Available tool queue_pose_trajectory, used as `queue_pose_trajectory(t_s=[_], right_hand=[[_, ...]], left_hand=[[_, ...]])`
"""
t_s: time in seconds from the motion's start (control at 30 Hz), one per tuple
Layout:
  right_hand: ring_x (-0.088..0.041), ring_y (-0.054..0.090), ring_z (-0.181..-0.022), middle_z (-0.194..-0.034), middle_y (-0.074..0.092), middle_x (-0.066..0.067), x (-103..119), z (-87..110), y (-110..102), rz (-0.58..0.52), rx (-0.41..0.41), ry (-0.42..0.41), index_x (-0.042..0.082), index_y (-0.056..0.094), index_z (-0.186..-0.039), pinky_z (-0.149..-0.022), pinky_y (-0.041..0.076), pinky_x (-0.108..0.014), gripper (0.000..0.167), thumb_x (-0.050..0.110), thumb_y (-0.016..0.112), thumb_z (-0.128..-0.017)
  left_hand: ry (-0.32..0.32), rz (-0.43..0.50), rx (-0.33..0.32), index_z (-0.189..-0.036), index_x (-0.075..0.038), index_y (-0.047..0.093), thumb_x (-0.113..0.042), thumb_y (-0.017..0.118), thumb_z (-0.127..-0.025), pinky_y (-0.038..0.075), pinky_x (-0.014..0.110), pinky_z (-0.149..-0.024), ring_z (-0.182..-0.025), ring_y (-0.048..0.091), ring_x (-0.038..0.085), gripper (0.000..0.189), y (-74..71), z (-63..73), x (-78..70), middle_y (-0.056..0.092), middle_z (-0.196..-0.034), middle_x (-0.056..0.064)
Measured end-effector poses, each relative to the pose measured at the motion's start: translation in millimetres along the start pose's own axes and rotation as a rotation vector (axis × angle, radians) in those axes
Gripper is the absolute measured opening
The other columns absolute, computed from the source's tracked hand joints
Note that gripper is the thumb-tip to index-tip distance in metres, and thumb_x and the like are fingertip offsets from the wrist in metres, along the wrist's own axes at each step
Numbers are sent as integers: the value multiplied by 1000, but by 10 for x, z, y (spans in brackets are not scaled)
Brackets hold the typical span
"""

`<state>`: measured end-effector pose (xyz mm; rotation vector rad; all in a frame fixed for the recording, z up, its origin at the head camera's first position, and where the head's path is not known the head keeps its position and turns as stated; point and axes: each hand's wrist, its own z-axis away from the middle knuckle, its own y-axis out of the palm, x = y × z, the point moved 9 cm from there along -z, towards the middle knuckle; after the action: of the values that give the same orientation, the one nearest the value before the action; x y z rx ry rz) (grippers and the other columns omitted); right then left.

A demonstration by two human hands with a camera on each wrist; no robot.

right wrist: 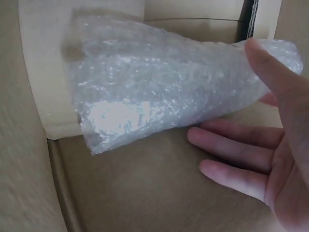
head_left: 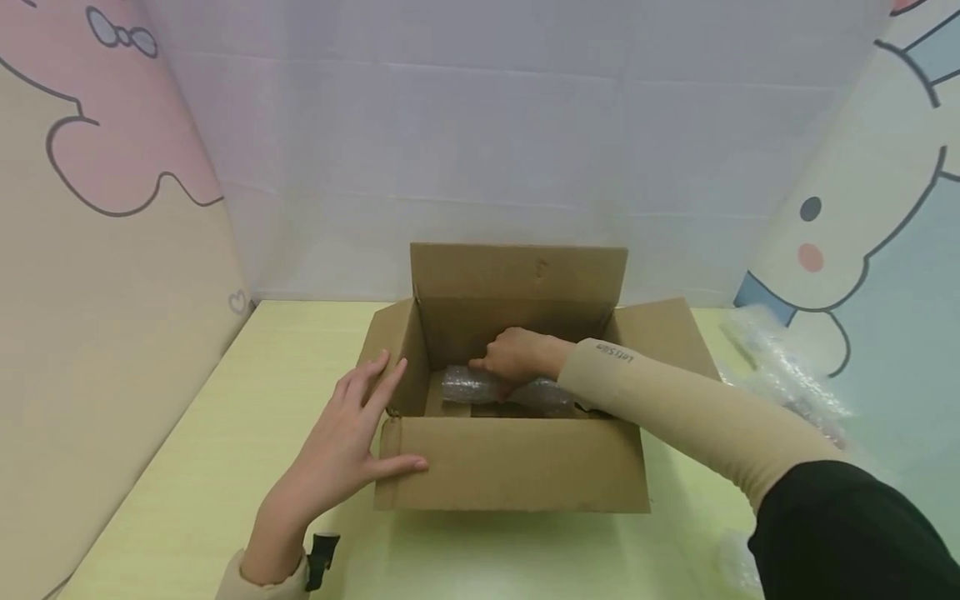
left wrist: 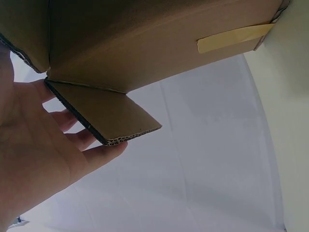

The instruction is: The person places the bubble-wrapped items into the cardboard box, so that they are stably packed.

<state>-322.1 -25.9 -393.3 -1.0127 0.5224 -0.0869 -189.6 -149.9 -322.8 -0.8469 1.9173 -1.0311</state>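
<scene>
An opened cardboard box [head_left: 517, 462] stands on the table with its flaps spread outward. Inside it, my right hand [head_left: 521, 354] pinches a bubble-wrapped bundle [right wrist: 159, 79] between thumb and index finger, the other fingers stretched out below. The wrap hides what the bundle contains. In the head view the bundle [head_left: 471, 385] lies low in the box, to both sides of the hand. My left hand [head_left: 341, 442] rests at the near left corner, fingers spread along the left flap [left wrist: 104, 111] and thumb over the front flap.
More loose bubble wrap [head_left: 787, 375] lies at the table's right side, with another piece [head_left: 738, 558] nearer, by the right sleeve. A white cloth [head_left: 450, 150] hangs behind the box. Cartoon-printed panels [head_left: 112, 250] stand on both sides of the yellowish table [head_left: 225, 417].
</scene>
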Motion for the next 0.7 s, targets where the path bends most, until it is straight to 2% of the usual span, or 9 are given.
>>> queue_pose_trajectory(t_s=[0.13, 0.23, 0.4, 0.5, 0.57, 0.7], right_hand=[[-10, 44, -56, -96, 74, -3, 12, -14, 21, 64, -7, 5, 17, 48, -142, -64, 57, -32, 76, 60, 65, -82], [-11, 48, -57, -97, 74, -2, 16, -23, 28, 86, -4, 8, 17, 48, -142, -64, 57, -32, 77, 62, 65, -82], [-16, 65, -70, -101, 73, -4, -21, -9, 30, 19, 43, 17, 17, 45, -145, -71, 58, -34, 79, 61, 64, -82], [-20, 69, -82, -106, 73, -5, -66, 33, -6, -45, 61, 21, 17, 43, -147, -78, 58, -37, 79, 59, 65, -83], [-21, 69, -86, -107, 73, -5, -103, 70, -67, -75, 52, 20, 16, 43, -146, -81, 57, -38, 78, 57, 65, -84], [-24, 69, -85, -101, 73, -5, -171, 161, -263, -82, -6, 4, 14, 47, -141, -81, 57, -41, 71, 53, 67, -85]], left_hand=[[1, 5, 3, -153, -9, 27, -54, 82, -64, 33, 59, -110, -139, 28, 41, 115, 3, 7, 0, 26, -156, 20], [10, 4, -5, -153, -9, 27, -54, 83, -64, 34, 59, -110, -139, 29, 41, 115, -2, 13, -3, 27, -155, 21], [21, 1, -17, -153, -9, 27, -54, 83, -64, 34, 59, -109, -138, 30, 41, 115, -2, 10, 3, 28, -155, 22], [25, -3, -22, -153, -8, 27, -54, 82, -65, 34, 60, -109, -138, 30, 42, 114, -3, -2, 8, 28, -154, 23], [24, -3, -22, -153, -8, 27, -54, 82, -65, 34, 60, -109, -138, 30, 42, 114, -3, -11, 14, 28, -154, 23], [9, -2, -9, -154, -9, 26, -55, 82, -65, 33, 59, -110, -139, 29, 42, 114, 5, -24, 39, 27, -155, 22]])
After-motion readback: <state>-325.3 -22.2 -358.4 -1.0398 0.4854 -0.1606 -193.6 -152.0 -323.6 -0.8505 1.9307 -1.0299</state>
